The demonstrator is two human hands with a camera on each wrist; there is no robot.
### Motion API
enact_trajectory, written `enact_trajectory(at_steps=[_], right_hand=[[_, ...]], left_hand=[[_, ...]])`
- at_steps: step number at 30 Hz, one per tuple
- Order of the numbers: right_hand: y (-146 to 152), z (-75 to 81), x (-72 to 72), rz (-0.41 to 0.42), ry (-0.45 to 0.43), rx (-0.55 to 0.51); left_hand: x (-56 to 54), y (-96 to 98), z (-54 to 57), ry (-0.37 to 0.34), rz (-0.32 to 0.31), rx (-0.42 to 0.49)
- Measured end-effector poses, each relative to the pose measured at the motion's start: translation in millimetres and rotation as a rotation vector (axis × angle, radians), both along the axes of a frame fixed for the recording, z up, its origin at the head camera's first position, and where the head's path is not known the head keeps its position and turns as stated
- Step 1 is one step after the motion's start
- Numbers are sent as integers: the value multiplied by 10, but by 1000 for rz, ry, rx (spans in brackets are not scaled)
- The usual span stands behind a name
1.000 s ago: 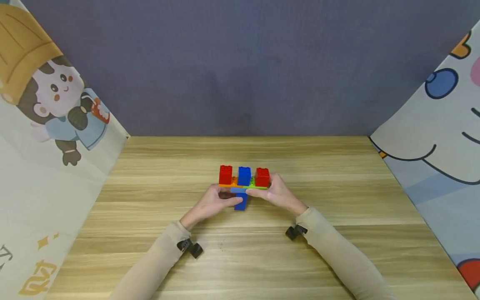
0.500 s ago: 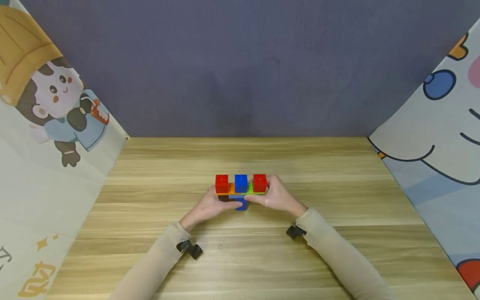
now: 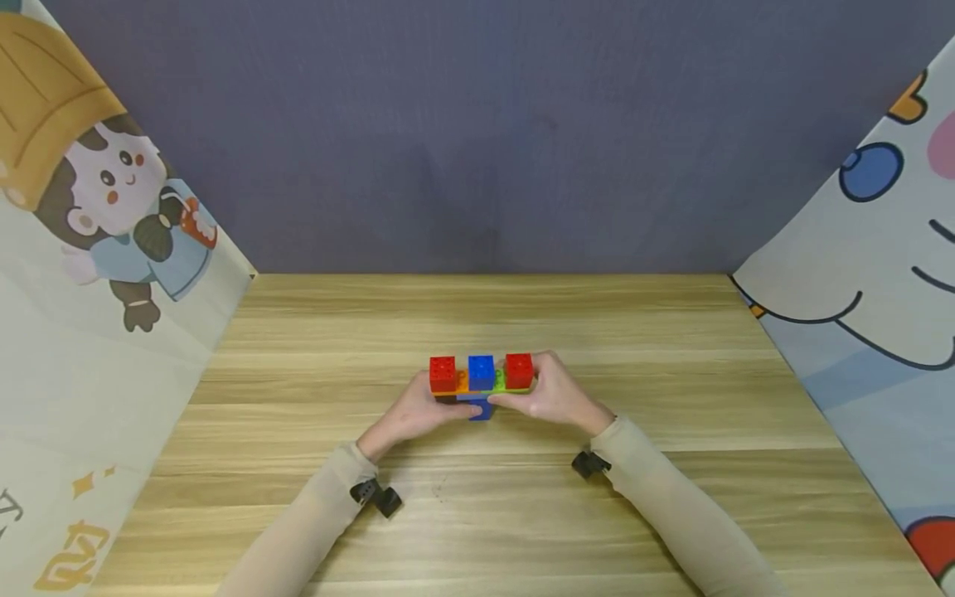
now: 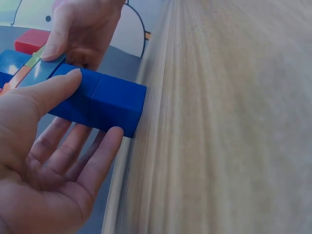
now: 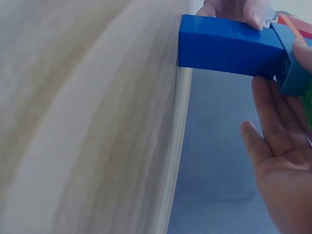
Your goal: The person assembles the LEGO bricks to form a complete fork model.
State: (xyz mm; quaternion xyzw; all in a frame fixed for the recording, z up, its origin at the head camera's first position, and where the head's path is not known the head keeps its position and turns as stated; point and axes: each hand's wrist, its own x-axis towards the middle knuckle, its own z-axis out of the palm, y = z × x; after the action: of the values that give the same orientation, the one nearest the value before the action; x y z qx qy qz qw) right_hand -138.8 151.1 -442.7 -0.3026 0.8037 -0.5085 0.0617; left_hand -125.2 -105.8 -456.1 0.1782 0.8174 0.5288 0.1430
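Observation:
Both hands hold one toy-block build above the middle of the table. Its column is two stacked blue blocks [image 4: 117, 100], whose lower end is at or very near the tabletop. On the column lies a light-blue plate [image 5: 291, 66], then an orange plate [image 3: 462, 381] and a green plate [image 3: 500, 380] side by side. A left red block [image 3: 443, 375], a middle blue block [image 3: 481, 373] and a right red block [image 3: 519, 371] stand on top. My left hand [image 3: 414, 408] grips the column, thumb in front. My right hand [image 3: 552, 394] pinches the plates at the right, fingers partly hidden behind.
The wood-grain table [image 3: 477, 514] runs back to a dark grey-blue panel [image 3: 477, 141]. Cartoon-printed panels flank it, one on the left [image 3: 67, 348] and one on the right [image 3: 821, 265]. Each wrist carries a small black camera.
The build has tipped upright: its top blocks have moved toward me, and less of the blue column shows below the plates. Both hands keep their hold and have barely shifted.

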Motion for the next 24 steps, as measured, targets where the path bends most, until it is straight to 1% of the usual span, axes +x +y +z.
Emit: enact_trajectory(at_steps=[3, 5, 10, 12, 18, 24], right_hand=[[0, 10, 6, -4, -3, -2], [1, 13, 8, -10, -3, -2], [1, 12, 8, -21, -2, 14], [0, 13, 6, -22, -4, 21], [-7, 43, 8, -17, -29, 29], [-6, 58, 2, -7, -59, 28]], left_hand=[[4, 2, 3, 24, 4, -21], [9, 2, 16, 30, 4, 3], [20, -3, 73, 10, -2, 151], [20, -3, 86, 8, 7, 176], [13, -4, 116, 30, 60, 149], [7, -10, 127, 14, 62, 150]])
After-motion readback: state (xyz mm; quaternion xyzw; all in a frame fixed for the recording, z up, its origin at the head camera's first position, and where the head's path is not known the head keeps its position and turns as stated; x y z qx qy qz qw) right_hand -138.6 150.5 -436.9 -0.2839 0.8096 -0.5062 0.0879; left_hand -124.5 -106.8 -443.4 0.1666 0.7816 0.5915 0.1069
